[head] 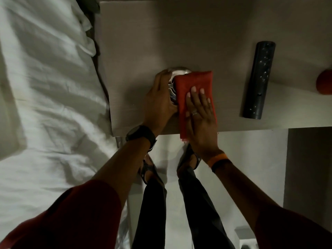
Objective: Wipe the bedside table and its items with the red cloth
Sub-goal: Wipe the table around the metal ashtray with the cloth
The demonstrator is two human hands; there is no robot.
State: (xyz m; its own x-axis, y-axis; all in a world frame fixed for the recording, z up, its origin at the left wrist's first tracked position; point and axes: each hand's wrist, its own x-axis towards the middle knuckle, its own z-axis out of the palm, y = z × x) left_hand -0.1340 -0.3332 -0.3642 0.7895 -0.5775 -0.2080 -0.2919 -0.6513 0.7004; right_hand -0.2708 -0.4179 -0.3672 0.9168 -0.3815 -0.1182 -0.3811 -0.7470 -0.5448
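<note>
Near the front edge of the bench (143,42) we see both hands working on one spot. Our right hand (199,114) lies flat, fingers spread, pressing the red cloth (194,81) down; nothing is pinched. Our left hand (159,101) is curled around the left side of a shiny metal item (173,83), fingers wrapped on its rim. Can't tell what the item is; most of it is covered by cloth and hand.

Cloth sits directly under the right palm and touches the left hand's thumb side. It is folded into a long rectangle, far end draped over the metal item, near end hanging just over the bench's front edge, with frayed threads there. Colour is orange-red, surface matte.

Left wrist carries a dark watch (141,134), right wrist an orange band (218,159), right ring finger a ring (194,113).

Right of the cloth, apart from it, a dark remote (258,79) lies lengthwise on the bench. Further right, a red round object (324,82) is cut by the frame edge; unclear what it is. Rest of the bench top is bare, pale wood grain.

Left of the bench, a bed (45,87) with rumpled white sheets sits close alongside. Below the bench edge we see light floor (251,159), dark trousers and sandalled feet.
</note>
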